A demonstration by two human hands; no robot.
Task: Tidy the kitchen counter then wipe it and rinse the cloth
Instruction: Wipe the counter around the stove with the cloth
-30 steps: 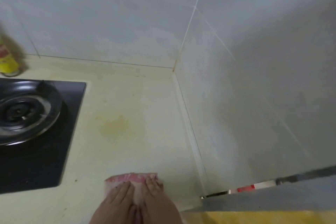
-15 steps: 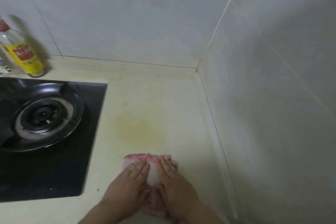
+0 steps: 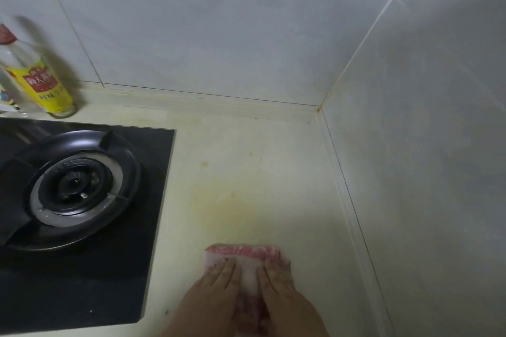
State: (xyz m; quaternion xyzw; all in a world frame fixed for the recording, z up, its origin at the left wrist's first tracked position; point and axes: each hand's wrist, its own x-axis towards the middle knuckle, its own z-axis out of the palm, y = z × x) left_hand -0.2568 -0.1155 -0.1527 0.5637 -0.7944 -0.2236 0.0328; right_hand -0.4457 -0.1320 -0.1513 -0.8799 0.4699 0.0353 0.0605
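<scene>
2 hands, left hand (image 3: 212,286) & right hand (image 3: 284,290), fingers flat, press 1 pink cloth (image 3: 247,260) on counter (image 3: 246,161). 1 burner (image 3: 74,180), 1 yellow-label bottle (image 3: 41,85) at back-left.

The only writing stands on the bottle (image 3: 41,82) at the left: its yellow label (image 3: 45,90) bears a red panel with white Chinese characters and a line of dark characters beneath, all too blurred to read for certain.
</scene>
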